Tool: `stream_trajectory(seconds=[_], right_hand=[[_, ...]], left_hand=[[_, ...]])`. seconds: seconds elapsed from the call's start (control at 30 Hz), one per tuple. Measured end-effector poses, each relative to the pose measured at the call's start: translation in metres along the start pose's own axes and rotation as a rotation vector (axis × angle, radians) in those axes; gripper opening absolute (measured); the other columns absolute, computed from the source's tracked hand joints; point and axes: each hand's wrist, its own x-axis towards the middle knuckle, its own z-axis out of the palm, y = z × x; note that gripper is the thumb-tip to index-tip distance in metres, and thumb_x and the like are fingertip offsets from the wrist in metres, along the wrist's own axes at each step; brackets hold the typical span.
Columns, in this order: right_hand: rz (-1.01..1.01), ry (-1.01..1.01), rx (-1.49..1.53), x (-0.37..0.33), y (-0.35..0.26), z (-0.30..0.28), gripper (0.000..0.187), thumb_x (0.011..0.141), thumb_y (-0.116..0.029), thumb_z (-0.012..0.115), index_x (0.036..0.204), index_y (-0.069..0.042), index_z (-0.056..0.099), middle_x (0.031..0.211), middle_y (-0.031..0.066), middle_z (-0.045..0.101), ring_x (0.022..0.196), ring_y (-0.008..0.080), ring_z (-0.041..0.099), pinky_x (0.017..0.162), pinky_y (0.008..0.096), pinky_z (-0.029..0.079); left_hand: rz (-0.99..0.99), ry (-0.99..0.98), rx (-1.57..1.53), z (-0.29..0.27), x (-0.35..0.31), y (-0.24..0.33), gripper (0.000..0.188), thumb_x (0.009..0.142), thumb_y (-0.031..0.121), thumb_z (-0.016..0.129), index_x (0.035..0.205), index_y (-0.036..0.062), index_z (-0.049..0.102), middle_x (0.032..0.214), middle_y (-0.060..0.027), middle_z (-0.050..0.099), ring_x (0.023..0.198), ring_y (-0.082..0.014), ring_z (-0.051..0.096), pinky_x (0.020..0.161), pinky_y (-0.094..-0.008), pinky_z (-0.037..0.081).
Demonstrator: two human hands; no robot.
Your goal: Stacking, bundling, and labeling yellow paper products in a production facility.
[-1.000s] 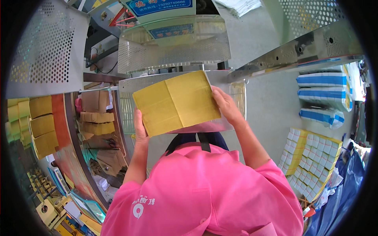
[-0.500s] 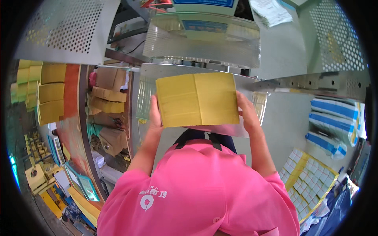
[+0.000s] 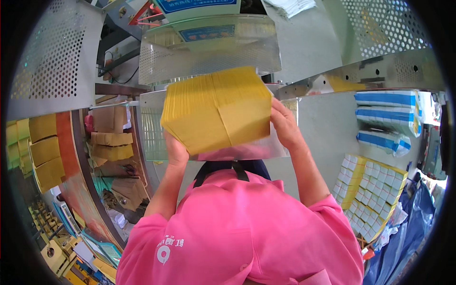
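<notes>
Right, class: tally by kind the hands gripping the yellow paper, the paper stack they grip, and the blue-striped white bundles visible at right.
Hands, left hand and right hand: 2
Yellow paper stack: 1
Blue-striped white bundles: 3
Total: 6

Reaches forward from the torso (image 3: pixel 232 213) with both arms, slanting the bare left forearm (image 3: pixel 163 190) and the bare right forearm (image 3: pixel 311 173) inward toward each other. Sets the right hand (image 3: pixel 286 127) a little farther forward than the left hand (image 3: pixel 176 149). Turns both hands inward, well apart, gripping from opposite sides. Points the right fingers (image 3: pixel 281 107) forward and inward, loosely bent, in plain sight. Shows mainly the wrist end of the left hand, with most of its fingers hidden from view.
</notes>
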Motion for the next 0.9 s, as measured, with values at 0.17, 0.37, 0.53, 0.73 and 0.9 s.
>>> stream_trajectory(seconds=[0.17, 0.37, 0.53, 0.73, 0.9], right_hand=[[-0.209, 0.175, 0.166, 0.005, 0.035, -0.021, 0.037, 0.097, -0.013, 0.050, 0.132, -0.002, 0.055, 0.136, 0.0070, 0.053, 0.128, 0.0171, 0.045, 0.109, 0.0304, 0.031], [-0.228, 0.453, 0.085, -0.003, 0.036, -0.020, 0.032, 0.092, -0.010, 0.060, 0.122, 0.000, 0.058, 0.117, 0.0042, 0.061, 0.109, 0.0126, 0.055, 0.097, 0.0267, 0.041], [-0.377, 0.837, -0.092, -0.017, 0.031, -0.033, 0.009, 0.088, 0.005, 0.055, 0.096, 0.000, 0.057, 0.096, 0.0034, 0.058, 0.084, 0.0110, 0.053, 0.079, 0.0242, 0.044], [-0.812, 0.416, -0.779, -0.045, -0.083, 0.028, 0.040, 0.082, 0.003, 0.058, 0.122, -0.002, 0.057, 0.123, 0.0158, 0.057, 0.118, 0.0291, 0.053, 0.098, 0.0391, 0.043], [-0.818, 0.065, -1.234, 0.010, -0.099, 0.068, 0.054, 0.082, -0.019, 0.066, 0.133, -0.008, 0.051, 0.141, 0.0108, 0.047, 0.136, 0.0330, 0.036, 0.111, 0.0500, 0.027]], left_hand=[[0.257, -0.215, 0.455, -0.004, 0.015, -0.039, 0.047, 0.102, 0.031, 0.037, 0.134, -0.0021, 0.045, 0.130, -0.0104, 0.054, 0.119, -0.0263, 0.052, 0.100, -0.0365, 0.042], [0.308, -0.285, 0.647, 0.008, 0.026, -0.072, 0.051, 0.103, 0.028, 0.036, 0.142, -0.0033, 0.034, 0.141, -0.0126, 0.046, 0.130, -0.0237, 0.043, 0.107, -0.0348, 0.035], [0.050, -0.236, 0.345, 0.058, 0.023, -0.041, 0.048, 0.103, 0.026, 0.035, 0.142, -0.0025, 0.035, 0.140, -0.0122, 0.047, 0.130, -0.0211, 0.043, 0.107, -0.0332, 0.035], [0.048, -0.261, 0.048, 0.069, 0.035, -0.011, 0.049, 0.105, 0.032, 0.034, 0.146, 0.0050, 0.033, 0.141, -0.0101, 0.044, 0.130, -0.0193, 0.043, 0.107, -0.0338, 0.036], [-0.074, -0.323, -0.470, 0.089, 0.036, 0.001, 0.051, 0.104, 0.030, 0.037, 0.148, 0.0064, 0.028, 0.146, -0.0089, 0.039, 0.133, -0.0209, 0.040, 0.110, -0.0359, 0.033]])
